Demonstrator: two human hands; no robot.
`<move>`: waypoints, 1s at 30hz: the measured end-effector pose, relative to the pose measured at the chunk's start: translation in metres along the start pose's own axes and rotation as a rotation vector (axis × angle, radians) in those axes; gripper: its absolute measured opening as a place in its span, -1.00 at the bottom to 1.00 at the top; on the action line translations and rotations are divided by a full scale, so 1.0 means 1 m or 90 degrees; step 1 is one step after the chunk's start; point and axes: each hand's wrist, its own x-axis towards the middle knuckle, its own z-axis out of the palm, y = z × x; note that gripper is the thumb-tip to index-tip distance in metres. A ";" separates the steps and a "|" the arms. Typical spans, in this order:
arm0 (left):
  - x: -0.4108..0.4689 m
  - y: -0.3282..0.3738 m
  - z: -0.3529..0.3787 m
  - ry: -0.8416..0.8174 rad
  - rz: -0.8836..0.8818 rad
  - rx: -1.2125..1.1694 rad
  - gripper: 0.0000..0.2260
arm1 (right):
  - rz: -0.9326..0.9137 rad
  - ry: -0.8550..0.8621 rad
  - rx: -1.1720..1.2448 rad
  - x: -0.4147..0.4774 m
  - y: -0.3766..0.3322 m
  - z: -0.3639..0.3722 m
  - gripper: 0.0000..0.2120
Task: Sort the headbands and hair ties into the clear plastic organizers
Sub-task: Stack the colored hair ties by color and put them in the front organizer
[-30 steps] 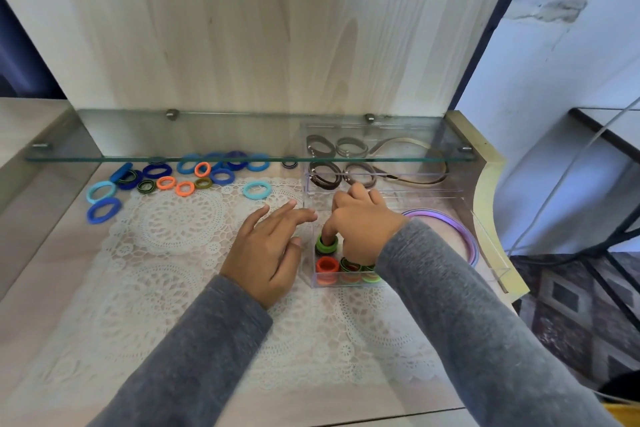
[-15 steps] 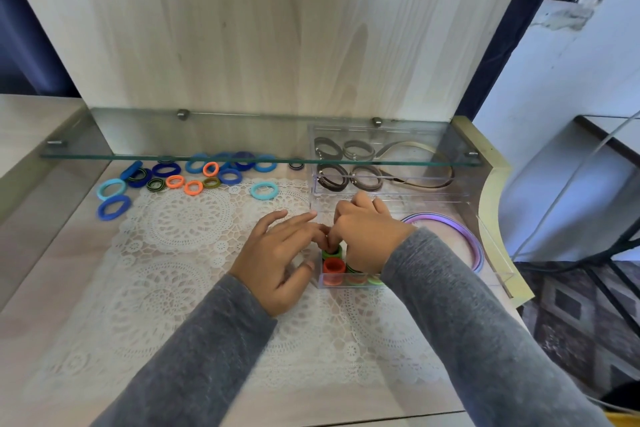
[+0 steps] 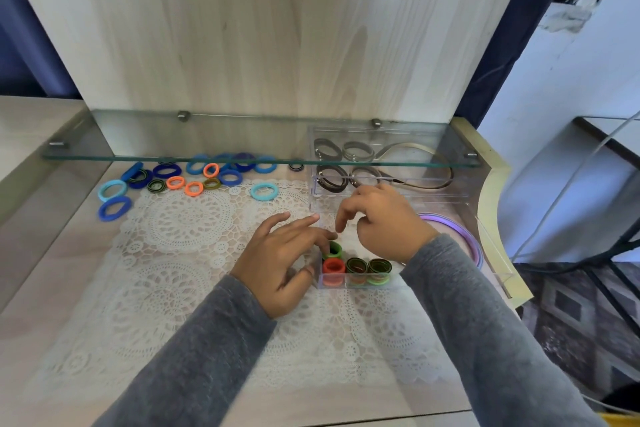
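A small clear organizer stands on the lace mat and holds upright hair ties: a green tie, an orange-red tie and two dark green ties. My left hand lies beside its left wall, with straight fingertips touching the green tie. My right hand hovers just above the organizer's far side with loosely curled fingers, holding nothing. Loose blue, orange and dark hair ties lie at the back left, and a light blue tie lies apart from them.
A larger clear organizer at the back right holds brown and grey bands. Purple headbands lie in a clear tray at the right edge. A glass shelf overhangs the back of the table.
My right hand has lifted off the green tie and drawn back above the organizer. My left hand's fingers have slid right onto the green tie.
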 end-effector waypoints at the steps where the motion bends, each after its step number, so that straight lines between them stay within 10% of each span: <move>1: 0.000 0.000 0.000 0.003 -0.003 -0.002 -0.64 | 0.016 0.021 0.014 0.001 0.002 0.002 -0.59; 30: 0.000 0.005 -0.003 0.139 -0.082 0.158 -0.72 | 0.043 0.009 -0.255 -0.008 -0.023 0.021 -0.77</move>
